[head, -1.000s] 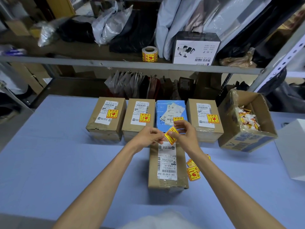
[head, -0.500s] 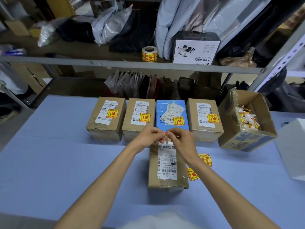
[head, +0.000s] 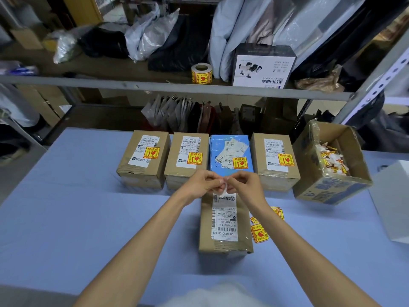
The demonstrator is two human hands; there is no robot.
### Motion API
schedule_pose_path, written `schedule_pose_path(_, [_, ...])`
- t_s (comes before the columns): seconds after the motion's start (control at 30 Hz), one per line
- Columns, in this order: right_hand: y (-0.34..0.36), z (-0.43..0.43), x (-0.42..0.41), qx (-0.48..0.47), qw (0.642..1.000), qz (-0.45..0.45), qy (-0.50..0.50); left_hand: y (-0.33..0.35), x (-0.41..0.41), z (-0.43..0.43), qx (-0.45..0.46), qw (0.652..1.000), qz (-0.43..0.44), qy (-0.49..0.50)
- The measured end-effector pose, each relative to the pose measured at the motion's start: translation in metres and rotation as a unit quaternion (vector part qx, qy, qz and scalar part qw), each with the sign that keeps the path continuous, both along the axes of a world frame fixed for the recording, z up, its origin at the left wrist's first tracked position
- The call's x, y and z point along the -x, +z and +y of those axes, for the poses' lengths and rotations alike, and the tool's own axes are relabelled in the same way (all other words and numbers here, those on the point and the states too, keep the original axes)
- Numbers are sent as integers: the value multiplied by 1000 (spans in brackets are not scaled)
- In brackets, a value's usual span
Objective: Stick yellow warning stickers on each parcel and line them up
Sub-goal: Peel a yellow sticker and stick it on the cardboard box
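Along the far side of the pale blue table [head: 77, 218], four parcels are lined up side by side, counted from the left: a brown cardboard parcel [head: 141, 165], a second brown cardboard parcel [head: 183, 171], a blue box parcel [head: 221, 149] and a third brown cardboard parcel [head: 263, 160]; one yellow square warning sticker [head: 151, 153] is seen on the top of each, four in all, at the corner of a white shipping label. Nearer, just in front of the row, a fifth brown parcel [head: 223, 244] is laid lengthwise with one white label and no yellow sticker visible on it. Above its far end, the left hand [head: 203, 182] and the right hand [head: 245, 185] are brought together, fingers curled, and a small white-faced slip [head: 223, 191] is pinched between the fingertips of both; whether it is sticker or backing cannot be told. Right of the fifth parcel, at least three loose yellow stickers [head: 259, 233] are lying on the table, partly covered by the right forearm; further right, one open cardboard carton [head: 332, 191] is filled with crumpled white and yellow scraps. One roll of yellow stickers [head: 201, 73] is stood on the shelf behind.
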State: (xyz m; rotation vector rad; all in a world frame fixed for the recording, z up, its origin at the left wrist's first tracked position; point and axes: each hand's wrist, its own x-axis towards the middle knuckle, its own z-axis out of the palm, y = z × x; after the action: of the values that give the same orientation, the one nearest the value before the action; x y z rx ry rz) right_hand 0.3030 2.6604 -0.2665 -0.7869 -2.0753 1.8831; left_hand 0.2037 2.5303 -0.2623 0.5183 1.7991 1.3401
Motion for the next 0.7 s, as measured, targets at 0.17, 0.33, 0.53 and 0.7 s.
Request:
schedule_pose_path(0.17, [-2,1,1,4,1000,-4,0,-1,0,1,-3,1000,-3,9])
schedule_pose_path(0.33, [-6,1,4,-13,1000,-9,11,-1,-2,4,-9,999,-5,33])
schedule_pose_path(0.53, [-7,-1,6,-25,1000,-8,-3,-7,-3,8,-13,998,-1,57])
schedule_pose_path(0.7, [-3,-1,4,-17,999,-15,29,-10,-7,9,-40,998,-6,47])
